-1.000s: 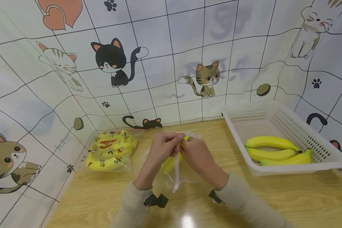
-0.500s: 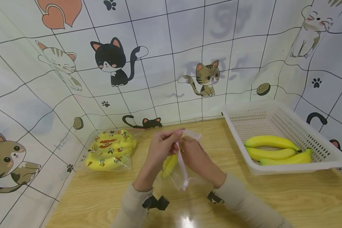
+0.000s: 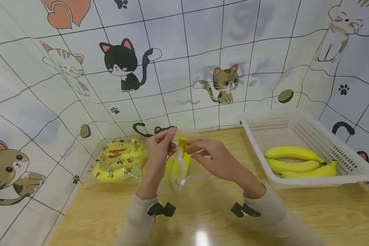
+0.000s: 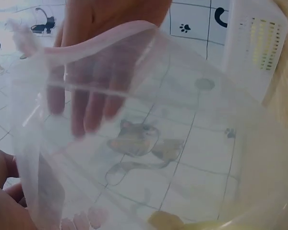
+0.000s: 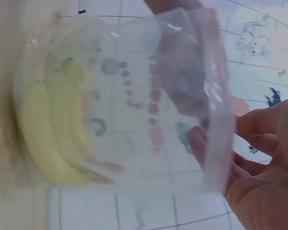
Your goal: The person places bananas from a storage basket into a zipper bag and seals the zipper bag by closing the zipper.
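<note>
A clear zip bag [image 3: 188, 171] with a pale pink zip strip [image 3: 180, 159] stands in the middle of the table. Several yellow bananas [image 5: 53, 129] are inside it, low in the bag. My left hand [image 3: 158, 153] pinches the top of the zip strip between thumb and fingers. The right hand [image 3: 216, 157] is at the bag's other side, its fingers extended beside the bananas; through the film in the left wrist view, these fingers [image 4: 93, 96] hang straight. Whether they touch the film cannot be told. A small white slider [image 3: 182, 182] sits at the strip's lower end.
To the left lies a printed clear bag [image 3: 118, 160] holding more yellow bananas. A white plastic basket [image 3: 326, 179] on the right holds 3 bananas [image 3: 292, 167]. A cloth with cat drawings [image 3: 169, 68] forms the wall behind the wooden table [image 3: 221, 218].
My left hand has moved left and up with the zip strip. The right hand has come off the strip and its fingers have straightened. The bag has shifted left, showing more bananas.
</note>
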A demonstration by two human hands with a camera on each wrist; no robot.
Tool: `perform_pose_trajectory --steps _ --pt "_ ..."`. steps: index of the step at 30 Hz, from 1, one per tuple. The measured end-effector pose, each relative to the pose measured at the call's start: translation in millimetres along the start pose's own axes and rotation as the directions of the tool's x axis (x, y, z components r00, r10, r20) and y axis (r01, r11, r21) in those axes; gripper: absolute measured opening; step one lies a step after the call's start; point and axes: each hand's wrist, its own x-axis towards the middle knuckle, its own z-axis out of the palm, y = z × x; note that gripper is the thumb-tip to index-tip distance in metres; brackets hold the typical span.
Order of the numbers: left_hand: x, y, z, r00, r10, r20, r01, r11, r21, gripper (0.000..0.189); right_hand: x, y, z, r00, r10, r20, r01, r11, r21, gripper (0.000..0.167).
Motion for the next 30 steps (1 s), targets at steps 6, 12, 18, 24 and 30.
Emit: perform_pose_trajectory --steps 6,12,18,24,30 --pt "3.1 7.9 -15.3 0.994 0.02 -0.11 -0.026 0.998 -0.055 0.027 -5.4 -6 -25 0.996 -0.024 -0.09 0.023 1.0 -0.008 0.022" --pt "3.8 13.1 -25.1 0.979 0.087 -0.184 -0.097 0.994 -0.045 0.026 -12.8 0 -50 0.995 0.043 -0.087 -0.048 0.997 -0.061 0.018" --pt "6.4 12.2 -27.5 0.983 0.07 -0.171 -0.079 0.996 -0.043 0.025 -20.5 6 -96 0.992 0.123 -0.012 -0.121 0.953 -0.279 0.017" --pt "4.4 7.5 -18.9 0.986 0.061 -0.158 -0.069 0.997 -0.046 0.024 -22.9 42 -156 0.941 0.304 0.146 -0.193 0.84 -0.507 0.018" --pt "1.8 4.8 -12.3 0.986 0.083 -0.145 -0.092 0.994 -0.058 0.023 -36.1 99 -203 0.761 0.575 0.301 -0.292 0.718 -0.632 0.025"
